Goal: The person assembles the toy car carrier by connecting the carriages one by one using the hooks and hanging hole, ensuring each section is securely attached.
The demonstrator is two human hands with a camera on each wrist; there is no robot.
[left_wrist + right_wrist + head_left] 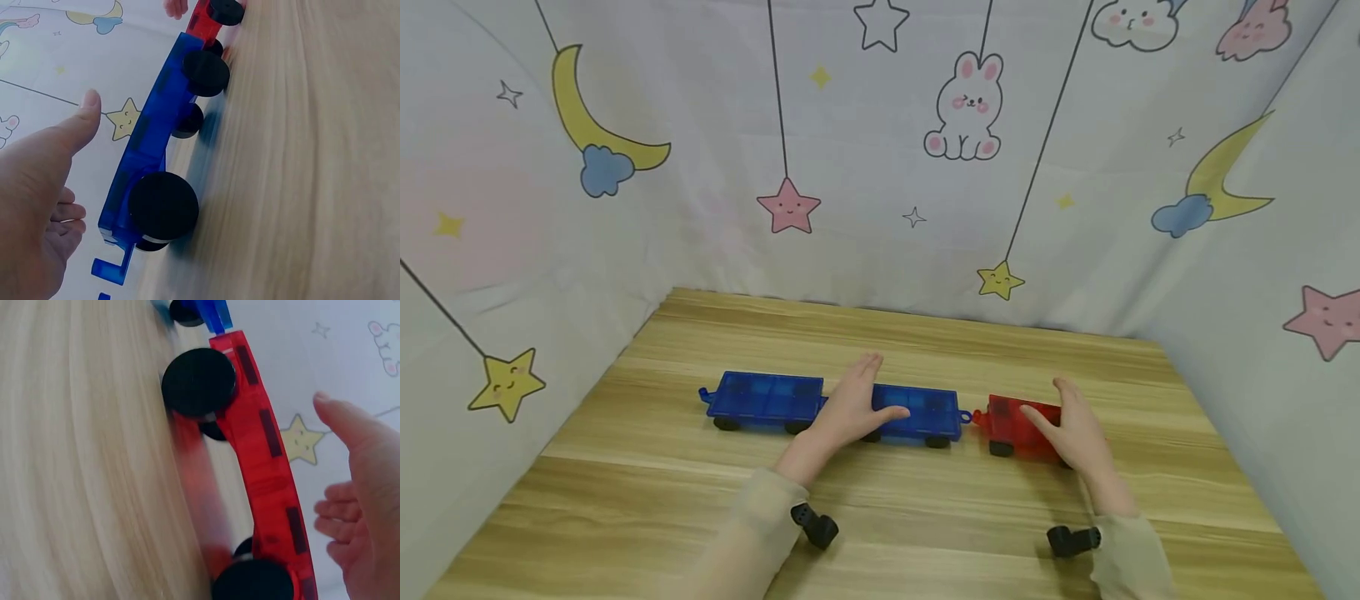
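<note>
Two translucent blue toy train cars with black wheels and a red one stand in a row on the table. My left hand [850,407] is over the gap between the left blue car [765,397] and the middle blue car [917,410], hiding their joint. Its thumb is spread from straight fingers; in the left wrist view it stays apart from the middle car [145,134]. Above the red car [1011,425] my right hand [1078,433] is spread, holding nothing; the right wrist view shows it beside the red car [262,469]. The red car's hook meets the middle car's ring [966,416].
A wood-grain table [940,517] lies under the cars. White printed curtains [880,250] with stars, moons and a rabbit enclose its back and sides. A black wrist camera [815,527] sits on the left sleeve, another black wrist camera [1072,542] on the right.
</note>
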